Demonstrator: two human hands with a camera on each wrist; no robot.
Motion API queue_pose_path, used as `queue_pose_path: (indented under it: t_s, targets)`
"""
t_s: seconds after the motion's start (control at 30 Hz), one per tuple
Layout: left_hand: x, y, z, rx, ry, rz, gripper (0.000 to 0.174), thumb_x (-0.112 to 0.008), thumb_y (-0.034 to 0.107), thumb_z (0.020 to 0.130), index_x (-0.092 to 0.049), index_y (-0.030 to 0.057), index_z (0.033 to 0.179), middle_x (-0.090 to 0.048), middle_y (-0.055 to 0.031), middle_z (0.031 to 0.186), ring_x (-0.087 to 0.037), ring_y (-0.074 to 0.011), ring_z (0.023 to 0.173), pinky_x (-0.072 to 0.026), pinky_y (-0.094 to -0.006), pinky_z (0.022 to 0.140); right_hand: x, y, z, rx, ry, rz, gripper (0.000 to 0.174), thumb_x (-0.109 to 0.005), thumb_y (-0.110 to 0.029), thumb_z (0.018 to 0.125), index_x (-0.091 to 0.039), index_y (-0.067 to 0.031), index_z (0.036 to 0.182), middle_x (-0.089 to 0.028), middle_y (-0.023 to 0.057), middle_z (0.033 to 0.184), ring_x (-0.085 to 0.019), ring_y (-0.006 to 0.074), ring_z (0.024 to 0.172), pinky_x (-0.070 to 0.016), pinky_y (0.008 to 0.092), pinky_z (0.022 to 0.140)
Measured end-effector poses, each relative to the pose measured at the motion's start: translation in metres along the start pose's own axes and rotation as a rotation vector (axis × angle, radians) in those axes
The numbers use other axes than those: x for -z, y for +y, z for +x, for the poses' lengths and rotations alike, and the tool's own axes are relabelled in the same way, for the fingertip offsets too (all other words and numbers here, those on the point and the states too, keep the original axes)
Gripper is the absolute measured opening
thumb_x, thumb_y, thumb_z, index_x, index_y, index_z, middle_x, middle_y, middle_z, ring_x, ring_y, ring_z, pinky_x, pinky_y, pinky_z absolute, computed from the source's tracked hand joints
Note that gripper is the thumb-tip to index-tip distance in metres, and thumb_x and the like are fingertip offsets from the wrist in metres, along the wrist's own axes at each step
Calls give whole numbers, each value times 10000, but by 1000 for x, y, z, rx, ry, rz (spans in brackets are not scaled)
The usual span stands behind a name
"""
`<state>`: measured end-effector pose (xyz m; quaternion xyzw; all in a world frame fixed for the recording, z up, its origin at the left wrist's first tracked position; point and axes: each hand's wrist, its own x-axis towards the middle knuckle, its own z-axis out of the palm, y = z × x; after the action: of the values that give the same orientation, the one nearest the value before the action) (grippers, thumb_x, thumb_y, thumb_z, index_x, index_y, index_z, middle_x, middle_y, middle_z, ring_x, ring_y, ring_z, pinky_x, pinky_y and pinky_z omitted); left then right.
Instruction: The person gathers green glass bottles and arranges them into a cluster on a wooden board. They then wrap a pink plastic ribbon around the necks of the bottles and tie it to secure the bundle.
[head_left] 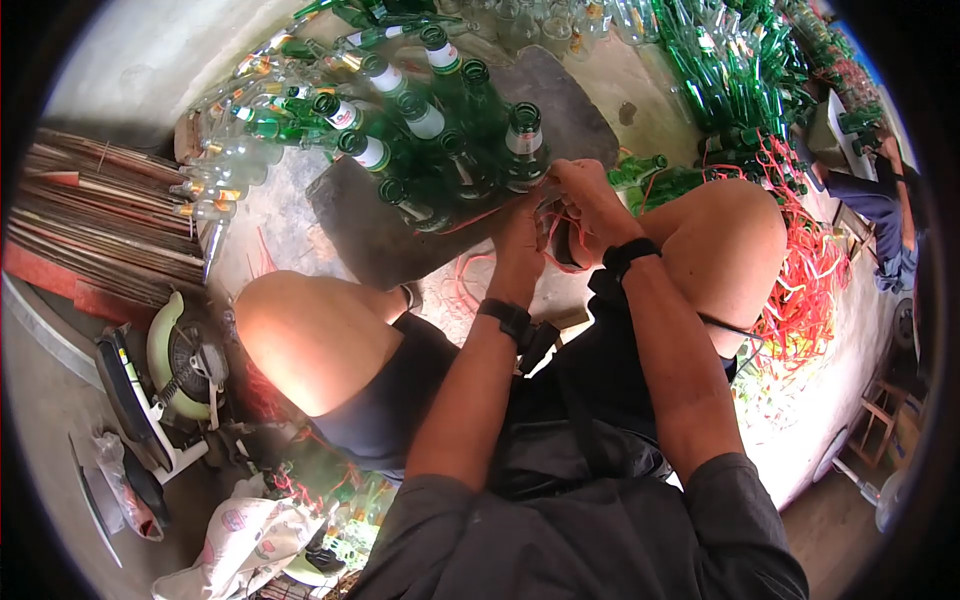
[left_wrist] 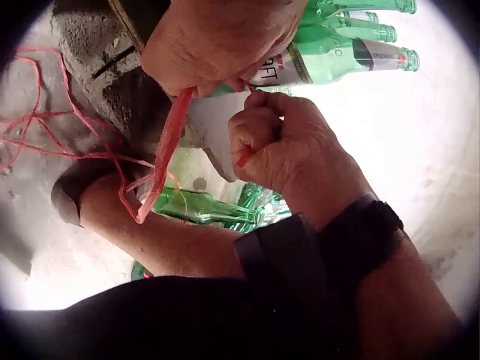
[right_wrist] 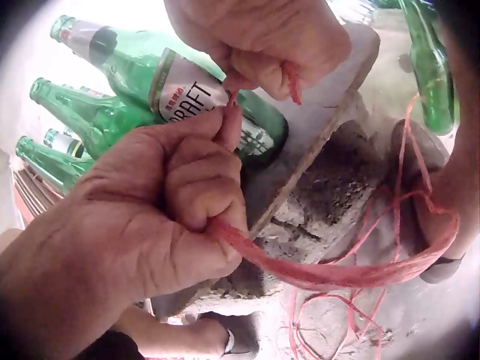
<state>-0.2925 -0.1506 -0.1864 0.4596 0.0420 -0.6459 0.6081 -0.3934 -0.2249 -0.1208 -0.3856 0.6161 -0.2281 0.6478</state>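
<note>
In the head view, both hands meet beside upright green bottles (head_left: 460,165) grouped on a dark slab (head_left: 350,225). My left hand (head_left: 518,245) curls round a red plastic ribbon (right_wrist: 330,276), whose long loop hangs from the fist; the same hand is at the top of the left wrist view (left_wrist: 225,45). My right hand (head_left: 595,205) grips a short ribbon end (right_wrist: 292,82) in its curled fingers. The fingertips of both hands pinch close together at the side of a labelled bottle (right_wrist: 191,90). A red strand runs low along the nearest bottles; its far side is hidden.
Piled green bottles (head_left: 720,70) lie at the upper right, with tangled red ribbon (head_left: 800,290) below. Stacked boards (head_left: 100,220) and a green-rimmed machine (head_left: 180,355) are at the left. Another person (head_left: 885,215) is at the far right. My bent knees flank the slab.
</note>
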Motion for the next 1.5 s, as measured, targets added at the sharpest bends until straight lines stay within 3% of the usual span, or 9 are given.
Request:
queue_pose_path:
  t_s: [0.03,0.13,0.23,0.47,0.53,0.77,0.83,0.93,1.5]
  targets:
    - [-3,-1,-2,-13,13,-12,141,-768,154,836,-632,171,868,-419,83,599,-342,-29,427,-222,-221,385,0,-1,-1,-4,-5,33,235,-609,-189,872,-567,-93,662,-371,-71,573,-271,58,455,-180,271,436]
    - [-13,3,-10,-48,56,-38,125,-752,127,838,-632,158,860,-420,79,592,-351,-32,426,-216,-220,382,-4,-4,2,-47,53,49,247,-605,-186,868,-536,-118,641,-361,-74,579,-263,55,457,-172,262,436]
    - [-25,16,-23,-17,144,22,108,-732,103,840,-631,140,839,-437,73,594,-362,-38,428,-223,-226,383,3,1,14,-22,-22,126,237,-631,-192,849,-576,-38,677,-416,-7,572,-341,109,445,-237,315,415]
    - [-24,20,-32,-26,125,59,138,-766,148,852,-631,156,875,-500,72,681,-378,-35,476,-223,-232,411,4,-2,16,-34,-65,180,238,-621,-161,866,-543,-63,664,-409,-32,599,-322,88,453,-218,286,415]
    - [-25,18,-33,-64,130,40,164,-789,159,832,-627,153,860,-479,81,651,-372,-34,472,-226,-230,413,3,-7,12,-29,-87,213,250,-595,-149,871,-514,-117,637,-381,-76,600,-278,48,453,-166,255,428]
    - [-23,18,-30,-48,148,61,175,-801,176,829,-655,139,918,-511,66,658,-384,-41,469,-255,-230,423,6,-3,25,-73,-71,258,215,-637,-129,855,-552,-61,669,-416,-20,599,-300,83,433,-210,285,406]
    - [-22,22,-33,-32,153,36,75,-731,48,816,-697,38,882,-580,33,726,-506,-57,557,-352,-229,472,6,-1,29,-75,-84,259,225,-634,-117,854,-548,-60,655,-422,-14,588,-306,88,431,-206,294,404]
    - [-28,21,-34,-91,168,35,58,-728,58,826,-699,54,876,-537,56,666,-443,-39,486,-292,-221,428,5,0,27,-56,-82,284,238,-627,-106,858,-543,-58,641,-419,-13,575,-306,95,425,-198,309,407]
    - [-29,20,-34,-133,195,102,40,-716,77,841,-707,40,852,-498,47,596,-410,-53,432,-271,-244,399,5,-2,28,-99,-68,338,205,-640,-92,857,-585,-17,674,-430,0,569,-298,92,393,-177,292,396]
